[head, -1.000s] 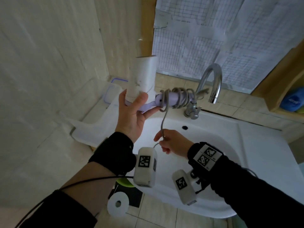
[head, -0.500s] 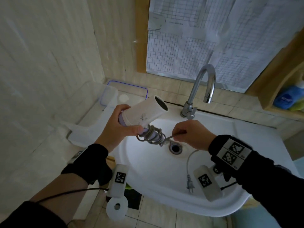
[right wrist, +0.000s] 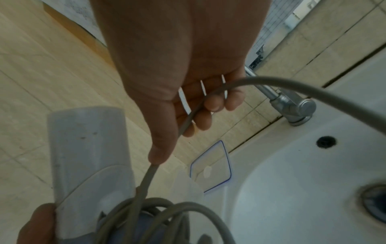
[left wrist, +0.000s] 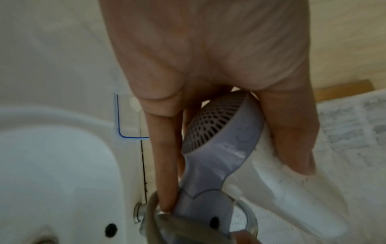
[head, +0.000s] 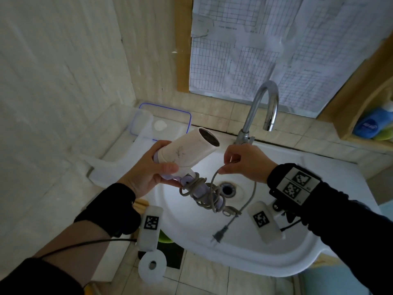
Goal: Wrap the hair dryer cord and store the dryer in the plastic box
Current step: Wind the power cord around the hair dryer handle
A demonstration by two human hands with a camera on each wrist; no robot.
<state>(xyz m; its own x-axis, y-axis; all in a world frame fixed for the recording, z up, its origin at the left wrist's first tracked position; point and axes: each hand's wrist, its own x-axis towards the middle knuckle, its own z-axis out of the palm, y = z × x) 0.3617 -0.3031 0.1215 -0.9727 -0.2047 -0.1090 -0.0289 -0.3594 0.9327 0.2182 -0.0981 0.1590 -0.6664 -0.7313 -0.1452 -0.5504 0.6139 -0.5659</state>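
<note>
Tiled washroom, white basin with chrome tap. Left hand grips white hair dryer over basin; grey cord coiled round lilac handle. Right hand pinches loose cord; plug dangles. Clear plastic box, apparently open, sits by wall.

White hair dryer with a lilac handle (grey cord coiled round it); white sink; clear plastic box, its lid edged blue; black-and-white checked tags on both wrists.
</note>
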